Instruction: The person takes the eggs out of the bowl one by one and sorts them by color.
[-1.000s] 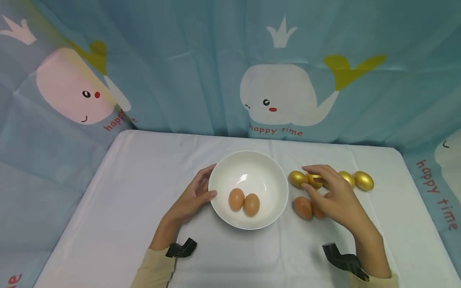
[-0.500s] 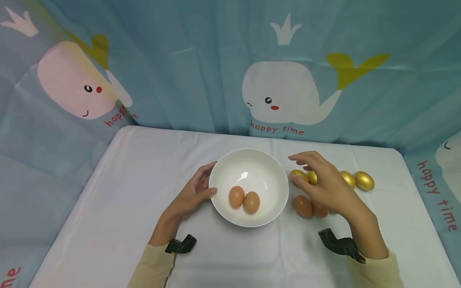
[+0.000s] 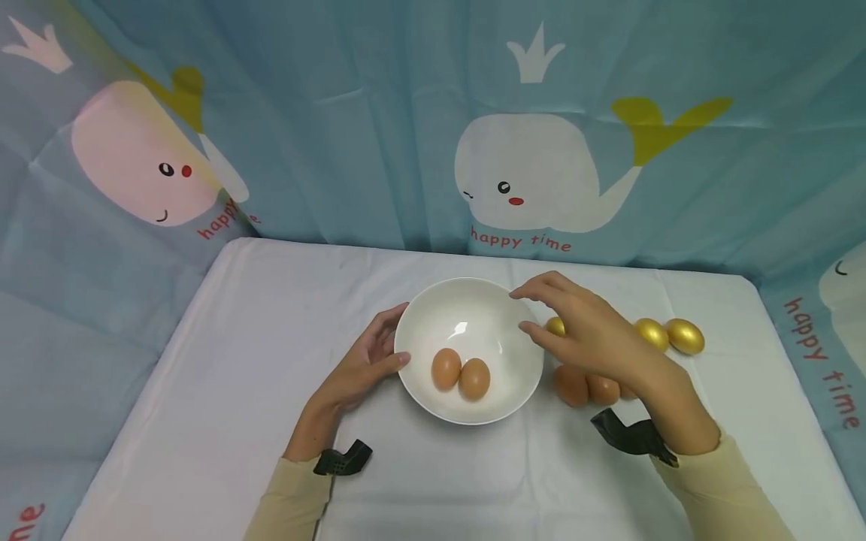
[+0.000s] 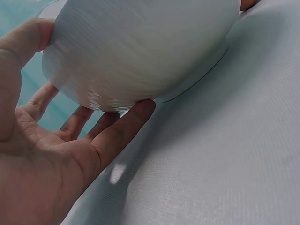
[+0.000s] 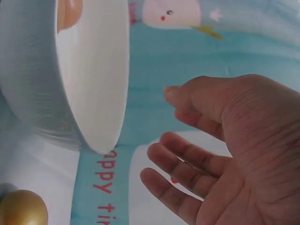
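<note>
A white bowl [image 3: 433, 312] stands mid-table with two brown eggs, one egg [image 3: 446, 370] beside another egg [image 3: 475, 379], inside it. On its left side my left hand [image 3: 368, 364] holds it, thumb at the rim; in the left wrist view the fingertips [image 4: 143, 108] lie against the lower outer wall. My right hand [image 3: 588, 330] hovers at the bowl's right rim, fingers spread and nothing between them. Seen from the right wrist, the open palm [image 5: 243, 187] is apart from the bowl wall [image 5: 35, 93].
Right of the bowl lies a row of golden eggs [image 3: 685, 336], partly hidden behind the right hand. Brown eggs [image 3: 571, 386] lie nearer the front, below that hand. A blue whale-print curtain [image 3: 379, 165] hangs behind the white-covered table [image 3: 257, 315].
My right hand has moved left and away from me, from over the golden eggs to the bowl's right rim. The left hand stays on the bowl, and the two eggs inside keep their places.
</note>
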Demonstrator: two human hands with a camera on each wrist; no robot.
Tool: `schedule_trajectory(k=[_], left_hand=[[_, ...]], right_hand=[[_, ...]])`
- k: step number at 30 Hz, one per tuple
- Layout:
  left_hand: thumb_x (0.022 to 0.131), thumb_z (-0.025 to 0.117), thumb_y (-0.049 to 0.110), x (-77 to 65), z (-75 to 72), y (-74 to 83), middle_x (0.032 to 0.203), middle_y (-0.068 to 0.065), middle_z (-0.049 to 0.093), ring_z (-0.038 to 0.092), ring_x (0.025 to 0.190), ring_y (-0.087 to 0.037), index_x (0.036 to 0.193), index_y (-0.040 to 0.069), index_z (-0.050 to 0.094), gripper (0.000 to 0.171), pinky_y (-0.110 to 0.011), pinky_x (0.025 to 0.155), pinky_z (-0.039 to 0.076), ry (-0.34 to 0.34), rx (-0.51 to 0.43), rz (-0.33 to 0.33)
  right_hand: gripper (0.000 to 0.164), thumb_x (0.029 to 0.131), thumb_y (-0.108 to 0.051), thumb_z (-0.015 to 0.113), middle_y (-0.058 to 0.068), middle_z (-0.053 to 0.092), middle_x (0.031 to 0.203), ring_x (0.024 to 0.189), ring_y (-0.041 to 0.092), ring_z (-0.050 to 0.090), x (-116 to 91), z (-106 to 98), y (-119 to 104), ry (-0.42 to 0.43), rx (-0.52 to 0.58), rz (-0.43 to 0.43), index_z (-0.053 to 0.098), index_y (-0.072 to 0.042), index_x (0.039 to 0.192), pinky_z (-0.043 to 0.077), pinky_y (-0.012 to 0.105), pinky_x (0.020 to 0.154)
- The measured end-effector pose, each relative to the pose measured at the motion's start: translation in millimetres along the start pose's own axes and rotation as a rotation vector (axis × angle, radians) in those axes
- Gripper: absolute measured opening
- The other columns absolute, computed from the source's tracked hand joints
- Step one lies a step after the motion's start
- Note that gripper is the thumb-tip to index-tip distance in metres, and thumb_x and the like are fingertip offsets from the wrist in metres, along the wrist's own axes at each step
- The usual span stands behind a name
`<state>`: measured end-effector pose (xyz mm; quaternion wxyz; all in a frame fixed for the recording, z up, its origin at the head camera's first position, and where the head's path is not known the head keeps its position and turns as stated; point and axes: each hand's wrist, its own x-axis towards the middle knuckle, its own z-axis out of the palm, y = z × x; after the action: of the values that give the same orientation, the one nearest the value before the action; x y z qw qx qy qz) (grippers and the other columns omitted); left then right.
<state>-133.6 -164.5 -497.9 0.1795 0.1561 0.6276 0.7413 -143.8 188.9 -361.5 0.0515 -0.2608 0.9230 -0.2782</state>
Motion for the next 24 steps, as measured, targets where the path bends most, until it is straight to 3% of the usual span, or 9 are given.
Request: schedule_trajectory(k=[7, 15, 24], left_hand=[[0.098, 0.069, 0.002, -1.1, -0.3, -0.3, 0.173, -0.012, 0.028, 0.044, 0.156, -0.016, 0.166, 0.018, 0.029, 0.08, -0.029, 0.111, 0.054, 0.004, 0.007, -0.007], [0.098, 0.071, 0.005, -3.8, -3.1, 1.7, 0.173, -0.012, 0.029, 0.045, 0.155, -0.015, 0.166, 0.018, 0.029, 0.081, -0.028, 0.111, 0.054, 0.007, 0.014, 0.0], [0.099, 0.069, 0.005, -1.3, -1.1, 0.1, 0.173, -0.009, 0.031, 0.042, 0.157, -0.022, 0.165, 0.019, 0.029, 0.079, -0.029, 0.112, 0.053, -0.015, -0.005, -0.013]], right_hand=[[0.038, 0.099, -0.022, 0.074, 0.003, 0.065, 0.135, 0.117, 0.024, 0.068, 12, 6, -7, -0.098, -0.059, -0.044, 0.067, -0.016, 0.136, 0.059, 0.046, 0.098], [0.035, 0.098, -0.022, 0.074, 0.002, 0.066, 0.129, 0.108, 0.017, 0.069, 26, 18, -22, -0.138, -0.128, -0.149, 0.069, -0.017, 0.133, 0.061, 0.04, 0.09], [0.034, 0.098, -0.018, 0.073, 0.003, 0.067, 0.128, 0.109, 0.019, 0.07, 36, 24, -34, -0.208, -0.134, -0.207, 0.07, -0.012, 0.131, 0.061, 0.04, 0.094]])
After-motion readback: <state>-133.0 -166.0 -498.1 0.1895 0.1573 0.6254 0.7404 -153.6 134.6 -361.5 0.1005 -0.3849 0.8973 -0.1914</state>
